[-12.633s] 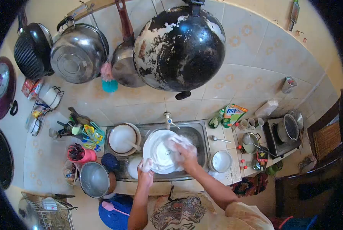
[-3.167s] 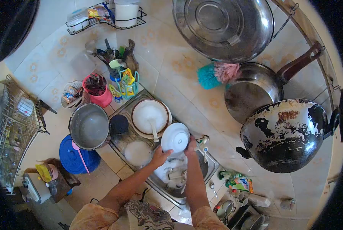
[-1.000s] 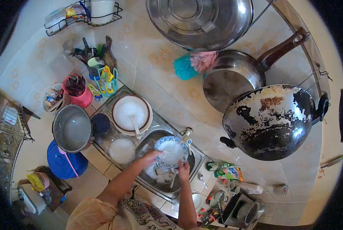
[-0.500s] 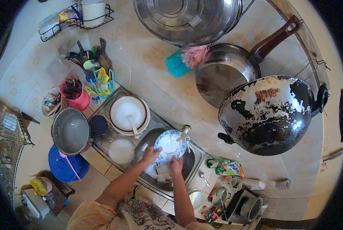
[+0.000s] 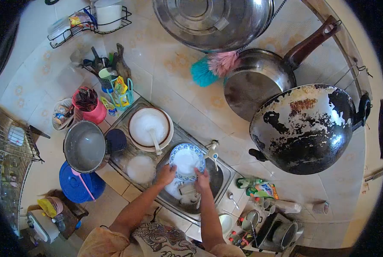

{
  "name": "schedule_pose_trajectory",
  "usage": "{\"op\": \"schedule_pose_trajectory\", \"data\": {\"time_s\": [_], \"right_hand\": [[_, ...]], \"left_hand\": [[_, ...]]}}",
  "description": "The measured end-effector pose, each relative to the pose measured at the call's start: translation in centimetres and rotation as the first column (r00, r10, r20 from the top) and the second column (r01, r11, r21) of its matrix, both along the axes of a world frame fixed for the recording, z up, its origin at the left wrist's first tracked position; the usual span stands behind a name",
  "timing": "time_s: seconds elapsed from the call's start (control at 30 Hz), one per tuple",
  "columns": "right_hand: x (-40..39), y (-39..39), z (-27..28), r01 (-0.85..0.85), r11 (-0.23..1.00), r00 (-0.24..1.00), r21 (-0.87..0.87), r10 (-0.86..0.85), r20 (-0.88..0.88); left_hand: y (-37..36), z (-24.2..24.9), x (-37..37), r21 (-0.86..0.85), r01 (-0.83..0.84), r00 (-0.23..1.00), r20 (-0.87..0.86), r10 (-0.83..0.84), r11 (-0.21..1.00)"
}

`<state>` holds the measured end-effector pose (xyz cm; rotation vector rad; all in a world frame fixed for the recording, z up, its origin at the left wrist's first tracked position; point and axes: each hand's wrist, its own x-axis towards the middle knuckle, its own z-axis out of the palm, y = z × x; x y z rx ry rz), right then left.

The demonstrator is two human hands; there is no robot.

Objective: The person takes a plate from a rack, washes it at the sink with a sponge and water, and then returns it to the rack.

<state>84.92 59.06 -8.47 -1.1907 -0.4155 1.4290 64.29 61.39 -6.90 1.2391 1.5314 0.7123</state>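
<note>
A white plate (image 5: 186,162) with a blue floral rim is held over the sink (image 5: 220,179), just left of the faucet (image 5: 213,153). My left hand (image 5: 167,174) is closed on its lower left edge. On the lower right edge, my right hand (image 5: 202,180) grips it, thumb over the rim. Below the plate, the basin holds white suds and a pale block-like item (image 5: 187,188) I cannot make out clearly. A brown-rimmed bowl (image 5: 134,115) of foamy white contents, with a light-handled utensil (image 5: 154,139) in it, rests on the drainboard. Nearby lies a round white foamy dish (image 5: 141,169).
A grey pot (image 5: 85,146) and a blue lidded bucket (image 5: 69,184) stand at left. Behind are a pink container (image 5: 93,112) and a utensil holder (image 5: 107,79). A pan (image 5: 253,94) and a blackened wok (image 5: 303,128) hang on the wall. Bottles (image 5: 262,189) lie right of the sink.
The plate has moved slightly left relative to the faucet, out from beside its spout, with both hands still on it. The whole view has shifted a little.
</note>
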Motion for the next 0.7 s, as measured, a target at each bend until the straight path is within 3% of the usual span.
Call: {"op": "schedule_pose_trajectory", "data": {"time_s": [0.1, 0.13, 0.17, 0.2, 0.27, 0.33, 0.4, 0.47, 0.5, 0.53, 0.6, 0.63, 0.7], "right_hand": [[1.4, -1.0, -0.3, 0.076, 0.997, 0.995, 0.012, -0.076, 0.063], [2.0, -1.0, -0.1, 0.052, 0.997, 0.949, 0.060, -0.068, 0.308], [2.4, -1.0, 0.0, 0.019, 0.995, 0.843, 0.099, -0.069, 0.533], [2.3, -1.0, 1.0, 0.021, 0.995, 0.842, 0.098, -0.071, 0.535], [1.8, -1.0, 4.6, 0.045, 0.998, 0.720, 0.054, -0.070, 0.690], [2.2, -1.0, 4.4, 0.075, 0.993, 0.713, 0.096, -0.121, 0.691], [2.4, -1.3, 3.5, 0.101, 0.986, 0.709, 0.132, -0.165, 0.686], [3.4, -1.2, 1.3, 0.119, 0.990, 0.847, 0.070, -0.138, 0.513], [2.6, -1.0, 1.5, 0.164, 0.977, 0.905, 0.134, -0.204, 0.375], [2.3, -1.0, 0.7, 0.161, 0.978, 0.906, 0.132, -0.199, 0.374], [1.9, -0.1, -0.6, 0.124, 0.991, 0.979, 0.045, -0.129, 0.159], [0.5, 0.1, 1.9, 0.109, 0.991, 0.988, -0.078, -0.099, 0.115], [0.9, 1.2, -2.3, 0.074, 0.994, 0.992, -0.079, -0.065, 0.111]], "left_hand": [[0.2, -1.2, 0.8, -0.133, 0.076, 0.985, 0.163, -0.054, 0.988], [0.3, -1.4, 1.2, -0.132, 0.079, 0.984, 0.167, -0.056, 0.988], [0.4, -1.5, 1.6, -0.033, 0.111, 0.994, 0.004, -0.111, 0.993], [0.3, -1.5, 1.8, 0.059, 0.158, 0.976, -0.164, -0.146, 0.986], [0.1, -3.9, 2.8, 0.059, 0.113, 0.992, -0.063, -0.110, 0.992], [0.4, -3.5, 3.1, 0.059, 0.065, 0.997, 0.037, -0.068, 0.996], [0.3, -2.8, 2.5, -0.168, 0.171, 0.930, 0.352, -0.103, 0.971], [0.2, -4.7, 2.5, -0.080, 0.195, 0.905, 0.398, -0.148, 0.977], [0.2, -5.4, 2.5, 0.012, 0.222, 0.874, 0.441, -0.204, 0.975], [0.2, -3.6, 2.2, 0.010, 0.218, 0.875, 0.440, -0.200, 0.976], [0.5, 0.8, 2.2, 0.095, 0.110, 0.972, 0.197, -0.127, 0.989], [0.5, 2.2, 2.2, 0.096, 0.102, 0.974, 0.195, -0.119, 0.990], [0.5, 4.6, 1.9, 0.139, 0.037, 0.996, 0.077, -0.048, 0.990]]}}
